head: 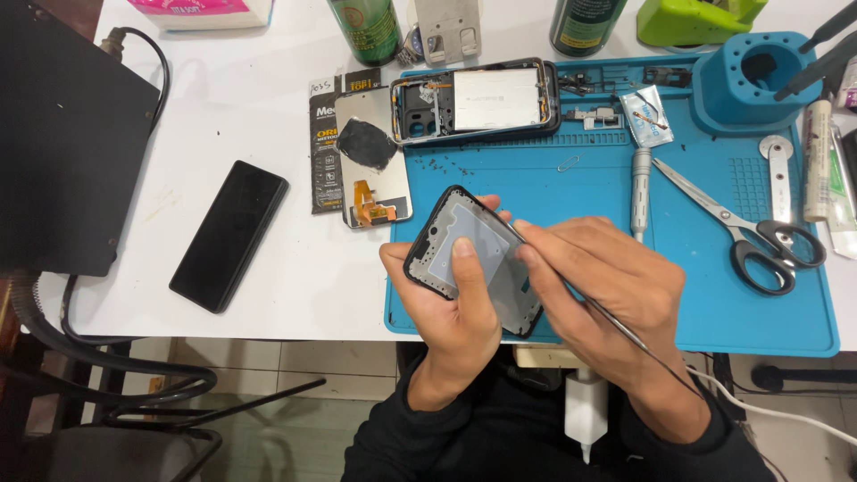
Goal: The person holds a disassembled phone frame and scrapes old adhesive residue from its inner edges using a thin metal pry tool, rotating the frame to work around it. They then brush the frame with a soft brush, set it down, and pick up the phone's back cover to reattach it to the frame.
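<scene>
My left hand (451, 308) holds a black phone frame (473, 259) with a pale grey inner plate, thumb resting on the plate. My right hand (607, 286) grips thin metal tweezers (616, 321), whose tips touch the frame's upper right edge. Both hands hover over the near edge of a blue repair mat (625, 196). Farther back on the mat lies an opened phone body (478, 100) with a silver battery. A detached screen panel (373, 159) with an orange flex cable lies at the mat's left edge.
A black phone (229, 234) lies face down on the white table, with a black box (67, 134) left of it. Scissors (741, 228), a silver screwdriver (640, 192), small screws, a blue tool holder (759, 76) and tubes sit on the mat's right side. Bottles stand at the back.
</scene>
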### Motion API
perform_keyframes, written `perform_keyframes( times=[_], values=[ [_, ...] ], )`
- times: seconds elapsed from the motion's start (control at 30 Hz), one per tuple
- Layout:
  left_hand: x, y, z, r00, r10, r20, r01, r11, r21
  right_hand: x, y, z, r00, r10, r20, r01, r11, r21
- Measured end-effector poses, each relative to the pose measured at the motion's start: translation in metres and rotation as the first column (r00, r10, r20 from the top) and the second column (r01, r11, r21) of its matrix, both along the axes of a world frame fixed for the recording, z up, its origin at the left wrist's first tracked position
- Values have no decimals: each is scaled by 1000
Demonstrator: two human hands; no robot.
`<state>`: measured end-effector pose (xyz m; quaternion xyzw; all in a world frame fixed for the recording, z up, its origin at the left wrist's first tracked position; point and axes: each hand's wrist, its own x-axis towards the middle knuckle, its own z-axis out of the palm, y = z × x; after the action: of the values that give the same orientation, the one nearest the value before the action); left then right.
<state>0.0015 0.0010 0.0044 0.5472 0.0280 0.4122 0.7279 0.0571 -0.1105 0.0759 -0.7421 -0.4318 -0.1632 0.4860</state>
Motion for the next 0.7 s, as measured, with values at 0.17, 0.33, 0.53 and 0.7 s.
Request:
perform_keyframes(
  times=[0.17,0.33,0.53,0.7],
  values=[
    [-1,0,-1,1000,19,-8,-19,1000,16,0,2,-3,1000,-2,-10,2,1000,-10],
    [0,1,0,1000,0,0,0,1000,-1,0,0,-5,1000,-7,-18,7,1000,10],
    [-1,0,1,1000,19,17,-19,1000,-3,1,4,-15,999,16,-33,-14,998,54],
    [-2,2,0,1000,26,2,-26,995,95,2,6,-20,999,35,7,-35,994,99]
  ],
)
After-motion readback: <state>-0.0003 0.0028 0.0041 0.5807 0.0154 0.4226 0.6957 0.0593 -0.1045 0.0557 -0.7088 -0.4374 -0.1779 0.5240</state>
